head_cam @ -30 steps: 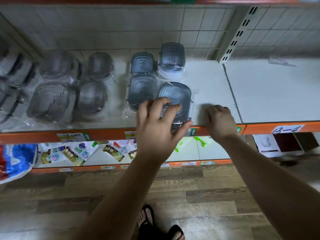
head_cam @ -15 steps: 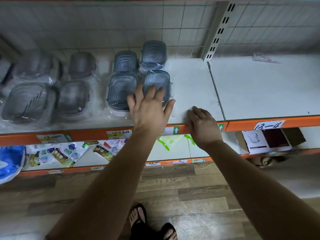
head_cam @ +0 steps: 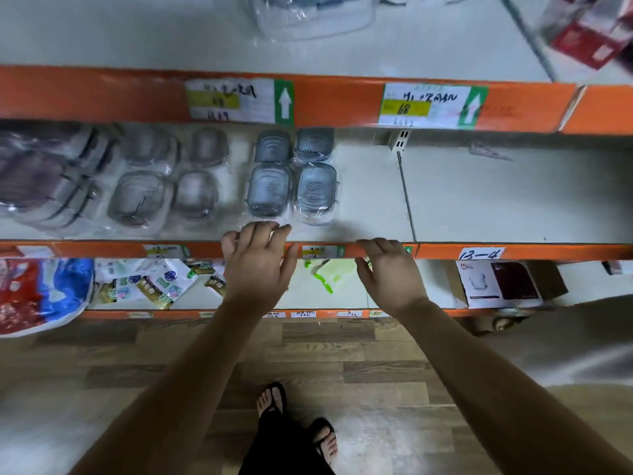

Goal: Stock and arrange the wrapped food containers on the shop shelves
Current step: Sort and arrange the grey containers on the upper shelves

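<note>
We see four wrapped blue-grey containers standing in a two-by-two block on the middle shelf, just beyond the fingers of our left hand. The front pair is nearest the fingertips but apart from them, and the back pair sits behind it toward the wall. Our left fingers are loosely bent and slightly apart, holding nothing, with their tips over the front of the shelf board. Our right hand is further right, its fingers curled close together at the shelf's orange edge and holding nothing. We cannot tell whether they touch that edge. Between the two hands a small price label is stuck on the edge. Left of our left fingers, on the same shelf, lie blurred clear wrapped containers. Right of our right fingers the shelf board is bare white. Above the fingers, the upper shelf's orange front carries two price tags with green arrows, and another wrapped container sits on top. Below the hands, the lower shelf holds printed packets, a green item and a box. Under our forearms are a wood-pattern floor and our feet in black sandals.
</note>
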A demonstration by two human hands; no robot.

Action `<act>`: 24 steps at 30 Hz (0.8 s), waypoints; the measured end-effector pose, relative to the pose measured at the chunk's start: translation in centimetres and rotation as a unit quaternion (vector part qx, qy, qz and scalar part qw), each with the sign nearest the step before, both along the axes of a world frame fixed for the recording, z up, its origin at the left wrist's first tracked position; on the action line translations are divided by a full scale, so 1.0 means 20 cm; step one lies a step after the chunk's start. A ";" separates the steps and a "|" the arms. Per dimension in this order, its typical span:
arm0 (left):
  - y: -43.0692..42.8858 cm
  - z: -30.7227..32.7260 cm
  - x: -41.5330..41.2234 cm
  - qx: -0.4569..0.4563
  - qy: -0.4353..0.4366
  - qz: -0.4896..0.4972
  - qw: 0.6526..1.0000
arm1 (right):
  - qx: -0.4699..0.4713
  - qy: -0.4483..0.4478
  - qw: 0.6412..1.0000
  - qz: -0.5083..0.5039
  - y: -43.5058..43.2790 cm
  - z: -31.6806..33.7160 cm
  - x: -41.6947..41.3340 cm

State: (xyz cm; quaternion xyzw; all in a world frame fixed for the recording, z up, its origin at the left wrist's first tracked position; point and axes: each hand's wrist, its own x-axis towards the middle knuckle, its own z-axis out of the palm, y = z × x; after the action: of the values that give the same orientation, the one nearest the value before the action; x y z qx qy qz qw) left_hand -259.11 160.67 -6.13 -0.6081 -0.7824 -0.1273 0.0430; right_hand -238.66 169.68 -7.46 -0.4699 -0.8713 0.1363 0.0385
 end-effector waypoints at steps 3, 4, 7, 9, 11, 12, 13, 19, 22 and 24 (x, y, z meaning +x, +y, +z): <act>-0.13 0.18 -0.02 0.029 0.006 0.004 1.000 | 0.019 0.042 0.999 0.018 -0.12 0.20 -0.01; -0.18 0.24 -0.03 0.035 0.004 0.006 0.999 | 0.027 0.061 0.997 0.023 -0.16 0.26 -0.01; -0.29 0.39 -0.06 0.070 0.012 0.005 0.997 | 0.069 0.130 0.988 0.036 -0.24 0.46 -0.05; -0.36 0.49 -0.09 0.095 0.024 0.001 0.995 | 0.103 0.171 0.978 0.054 -0.29 0.59 -0.10; -0.40 0.57 -0.14 0.125 0.039 0.003 0.991 | 0.133 0.207 0.966 0.072 -0.32 0.71 -0.16; -0.41 0.60 -0.17 0.140 0.043 0.005 0.989 | 0.140 0.226 0.961 0.078 -0.32 0.76 -0.19; -0.41 0.64 -0.21 0.157 0.048 0.008 0.986 | 0.145 0.244 0.955 0.088 -0.32 0.82 -0.23; -0.40 0.82 -0.50 0.214 0.063 0.049 0.974 | 0.169 0.286 0.933 0.140 -0.26 1.06 -0.53; -0.36 0.90 -0.69 0.209 0.067 0.064 0.973 | 0.176 0.281 0.931 0.154 -0.19 1.12 -0.71; -0.33 0.95 -0.85 0.209 0.076 0.065 0.973 | 0.176 0.269 0.934 0.157 -0.15 1.15 -0.87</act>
State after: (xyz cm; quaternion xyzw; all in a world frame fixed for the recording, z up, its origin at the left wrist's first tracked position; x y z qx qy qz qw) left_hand -276.07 154.00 12.86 -0.5412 -0.7711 -0.2381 0.2362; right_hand -256.13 166.76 15.47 -0.2587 -0.9008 0.1063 0.3321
